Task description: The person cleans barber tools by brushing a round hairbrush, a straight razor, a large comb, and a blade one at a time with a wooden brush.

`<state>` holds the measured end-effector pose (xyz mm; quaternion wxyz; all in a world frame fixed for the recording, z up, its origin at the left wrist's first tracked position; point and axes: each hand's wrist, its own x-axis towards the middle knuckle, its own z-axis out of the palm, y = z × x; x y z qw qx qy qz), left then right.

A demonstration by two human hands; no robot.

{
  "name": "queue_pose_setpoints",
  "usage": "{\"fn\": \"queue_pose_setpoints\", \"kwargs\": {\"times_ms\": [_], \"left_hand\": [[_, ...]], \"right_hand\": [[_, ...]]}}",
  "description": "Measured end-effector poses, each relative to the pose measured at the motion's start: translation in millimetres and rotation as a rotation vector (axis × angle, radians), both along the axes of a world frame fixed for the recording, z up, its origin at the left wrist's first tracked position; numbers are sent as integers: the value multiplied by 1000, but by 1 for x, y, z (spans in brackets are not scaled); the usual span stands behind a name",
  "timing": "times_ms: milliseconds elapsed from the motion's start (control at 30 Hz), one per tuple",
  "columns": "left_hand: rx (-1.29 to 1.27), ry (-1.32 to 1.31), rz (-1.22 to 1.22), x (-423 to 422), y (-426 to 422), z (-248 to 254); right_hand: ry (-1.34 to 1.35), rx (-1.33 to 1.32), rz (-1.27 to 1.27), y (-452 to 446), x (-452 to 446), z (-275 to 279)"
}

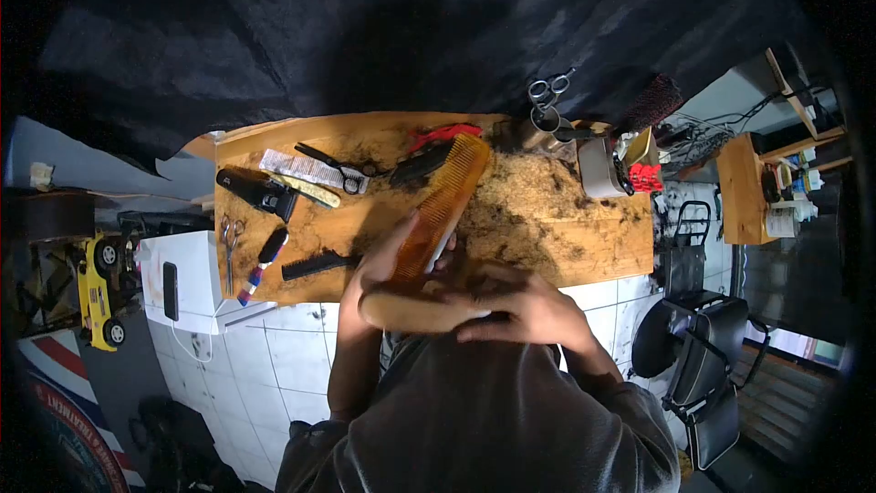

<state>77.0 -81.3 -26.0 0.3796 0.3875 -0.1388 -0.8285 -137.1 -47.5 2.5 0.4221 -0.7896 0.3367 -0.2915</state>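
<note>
My left hand (pixel 381 260) is closed around the lower end of a large amber comb (pixel 456 181), which slants up over the wooden table. A wooden-backed brush (pixel 415 313) lies across just below the comb, gripped at its right end by my right hand (pixel 525 306). Dark bristles seem to face the comb, but my fingers and shadow partly hide where they meet. Left of my hands a black comb (pixel 315 265) rests on the table. Some pale object shows behind the amber comb near my left fingers; I cannot make it out.
Loose dark hair covers much of the wooden table (pixel 584 260). Hair clippers (pixel 255 192), scissors (pixel 230 242) and a small brush (pixel 265 260) lie at left. Metal cups (pixel 547 128) and a grey container (pixel 599 167) stand at right. A black chair (pixel 712 347) is beyond.
</note>
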Motion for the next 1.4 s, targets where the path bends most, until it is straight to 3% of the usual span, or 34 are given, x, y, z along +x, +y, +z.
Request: {"fn": "queue_pose_setpoints", "kwargs": {"times_ms": [33,133,233,267,333,433,467,567,667,700,767,867,1067,1100,1133,1267,1333,1400], "left_hand": [[-19,-78,60,-4,3,7],[29,268,-196,16,-2,-29],[229,62,-77,8,5,-7],[170,160,-110,10,4,-14],[54,354,-175,16,2,-38],[16,224,-161,20,0,-46],[17,206,-124,15,-2,-43],[26,122,-36,3,-4,-16],[-35,-44,-43,8,6,-21],[-97,-130,-70,13,11,-30],[42,344,-130,19,6,-27],[13,343,-113,17,11,-8],[113,31,99,1,-5,-11],[-92,133,-41,2,-12,-16],[-71,141,-46,1,-14,-19],[32,-9,7,3,-1,-20],[18,170,-77,8,-6,-23],[-27,344,-113,8,-6,-23]], "right_hand": [[62,-46,-76,-4,-5,-4],[173,-101,-404,-30,-32,-12],[101,-119,-782,-48,-37,-3],[69,-150,-881,-51,-38,2],[76,-159,-713,-45,-41,1],[174,-91,-261,-21,-32,6],[105,10,-167,-9,-22,2],[-31,-56,-31,2,4,4],[211,62,-252,-13,-20,-3],[115,51,-356,-22,-27,-8],[129,-74,-716,-42,-36,-16],[113,-159,-886,-50,-35,3],[118,-113,-132,0,-6,4],[21,-145,-40,4,6,9],[37,-2,-9,9,9,5],[179,39,-369,-12,-12,-2],[268,-189,-622,-28,-20,-4],[196,-122,-737,-35,-20,6]]}}
